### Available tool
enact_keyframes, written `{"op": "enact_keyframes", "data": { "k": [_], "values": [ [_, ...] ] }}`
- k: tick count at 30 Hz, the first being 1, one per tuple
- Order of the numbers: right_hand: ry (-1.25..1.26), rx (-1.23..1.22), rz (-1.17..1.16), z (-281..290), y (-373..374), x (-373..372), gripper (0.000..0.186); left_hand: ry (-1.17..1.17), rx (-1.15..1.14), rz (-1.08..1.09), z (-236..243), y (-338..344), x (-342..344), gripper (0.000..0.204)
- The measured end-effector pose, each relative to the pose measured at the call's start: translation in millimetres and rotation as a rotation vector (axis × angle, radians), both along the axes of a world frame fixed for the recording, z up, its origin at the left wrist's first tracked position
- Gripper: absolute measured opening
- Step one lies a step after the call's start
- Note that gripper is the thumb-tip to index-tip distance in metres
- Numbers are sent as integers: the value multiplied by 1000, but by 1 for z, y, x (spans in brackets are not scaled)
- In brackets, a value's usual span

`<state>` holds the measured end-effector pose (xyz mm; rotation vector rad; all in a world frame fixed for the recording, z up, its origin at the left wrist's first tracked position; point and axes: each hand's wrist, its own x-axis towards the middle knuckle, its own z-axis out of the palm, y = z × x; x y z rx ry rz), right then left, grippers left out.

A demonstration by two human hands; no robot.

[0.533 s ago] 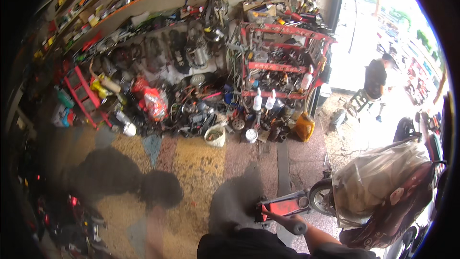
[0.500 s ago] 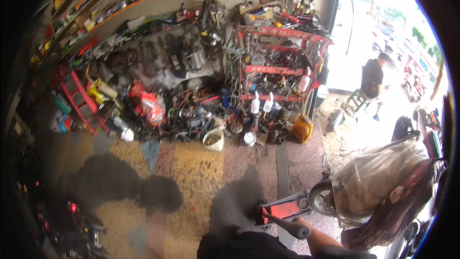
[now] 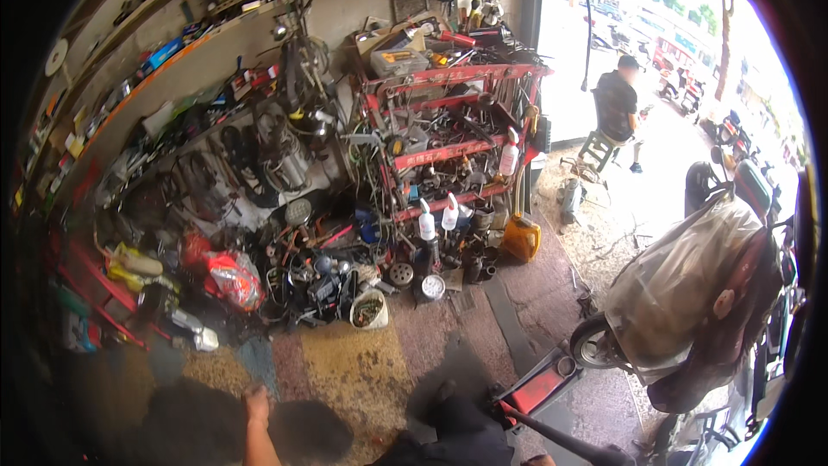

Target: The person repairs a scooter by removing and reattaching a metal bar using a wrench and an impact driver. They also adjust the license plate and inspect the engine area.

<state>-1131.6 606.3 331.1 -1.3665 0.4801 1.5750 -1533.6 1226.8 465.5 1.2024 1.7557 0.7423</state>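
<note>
The low, red-and-black metal floor jack (image 3: 534,391) sat on the floor at the lower right, its long axis slanting from its near end up and to the right, so that its round saddle end pointed at the black-tyred front wheel (image 3: 595,343) of a parked scooter, just beside it. Its long, dark tubular handle (image 3: 565,438) ran from the near end down and to the right, toward the lower edge of the view. The left hand (image 3: 256,399) hung at the lower left, well apart from the jack, its fingers seeming bent; how far open it was, or whether it held anything, could not be told. Only a sliver of the right hand (image 3: 540,461) showed at the lower edge, near the handle; its opening and any grip were hidden. The speckled stone floor (image 3: 354,362) was patched in yellow and dull purple-red. Behind stood a red metal rack (image 3: 448,151) crowded with tools and parts, with a yellow plastic jug (image 3: 522,237) and a white, round bucket (image 3: 369,311) before it. Translucent plastic sheeting (image 3: 681,267) draped the scooter, and a person (image 3: 617,103) in dark clothes sat outside in bright light.
</note>
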Motion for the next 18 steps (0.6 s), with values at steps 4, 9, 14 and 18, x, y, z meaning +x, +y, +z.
{"op": "enact_keyframes", "data": {
  "k": [4, 9, 14, 18],
  "values": [
    [-223, -241, 5, -21, 37, -10, 20, 2, -30, -185, -8, 67, 94, 17],
    [-345, -372, 60, 1, 107, 32, 19, 336, -189, -532, -51, 58, 186, 24],
    [-407, -404, 74, 38, 139, 60, 19, 515, -389, -759, -47, 68, 269, 30],
    [-461, -440, 124, 53, 138, 65, 19, 583, -338, -929, -43, 115, 351, 40]
  ]
}}
